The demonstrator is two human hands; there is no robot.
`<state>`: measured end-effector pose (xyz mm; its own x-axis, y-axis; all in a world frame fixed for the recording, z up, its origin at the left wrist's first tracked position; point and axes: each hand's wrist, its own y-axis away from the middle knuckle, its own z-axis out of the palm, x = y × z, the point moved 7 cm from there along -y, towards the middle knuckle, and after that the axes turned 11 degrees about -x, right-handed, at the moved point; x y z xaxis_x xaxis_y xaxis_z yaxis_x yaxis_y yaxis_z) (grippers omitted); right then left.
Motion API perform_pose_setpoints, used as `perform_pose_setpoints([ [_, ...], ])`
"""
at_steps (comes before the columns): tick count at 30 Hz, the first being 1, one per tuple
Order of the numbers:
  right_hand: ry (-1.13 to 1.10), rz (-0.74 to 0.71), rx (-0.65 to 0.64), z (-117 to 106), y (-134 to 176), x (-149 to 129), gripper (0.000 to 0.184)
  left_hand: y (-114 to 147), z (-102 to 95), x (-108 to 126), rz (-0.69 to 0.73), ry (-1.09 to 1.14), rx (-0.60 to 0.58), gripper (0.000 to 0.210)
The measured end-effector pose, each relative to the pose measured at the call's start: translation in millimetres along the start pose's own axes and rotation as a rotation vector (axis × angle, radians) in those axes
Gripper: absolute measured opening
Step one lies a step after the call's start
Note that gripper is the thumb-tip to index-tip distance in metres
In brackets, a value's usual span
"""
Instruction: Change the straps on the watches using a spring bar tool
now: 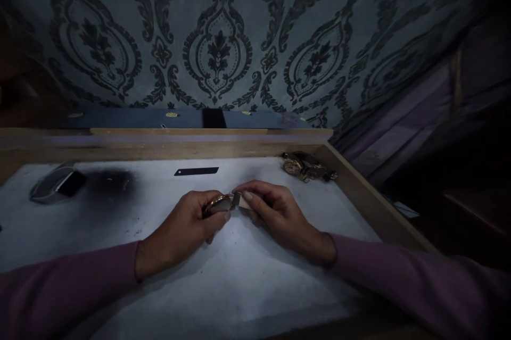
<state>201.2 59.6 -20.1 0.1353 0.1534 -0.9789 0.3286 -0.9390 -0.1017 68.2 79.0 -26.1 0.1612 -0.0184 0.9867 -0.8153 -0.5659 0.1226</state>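
Note:
Over the middle of a white work surface (223, 287), my two hands meet at one wristwatch (220, 204). My left hand (187, 228) pinches its round, gold-toned case between thumb and fingers. The thumb and fingers of my right hand (279, 217) close on the watch strap (241, 202), which looks pale, with a dark part beside the case. Much of the strap is hidden behind the right fingers. Behind the hands, a dark flat blade-shaped strip (196, 171) with a slanted end lies on the surface.
A watch with a dark rectangular face (59, 184) lies at the left, by a dark smudge. Several gold-toned watches (305, 166) are heaped in the back right corner. A raised wooden rim (359, 196) borders the surface; patterned wallpaper (217, 47) rises behind.

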Motion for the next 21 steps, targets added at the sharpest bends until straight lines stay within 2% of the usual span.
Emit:
perform_pose_setpoints([
  [10,0.069,-0.038,0.022,-1.4,0.4,-2.7,0.026,0.7,0.5,-0.2,-0.017,0.004,-0.012,0.012],
  [21,0.263,-0.084,0.042,-3.3,4.3,-10.0,0.024,0.5,0.2,0.0,-0.012,0.018,-0.007,0.015],
])
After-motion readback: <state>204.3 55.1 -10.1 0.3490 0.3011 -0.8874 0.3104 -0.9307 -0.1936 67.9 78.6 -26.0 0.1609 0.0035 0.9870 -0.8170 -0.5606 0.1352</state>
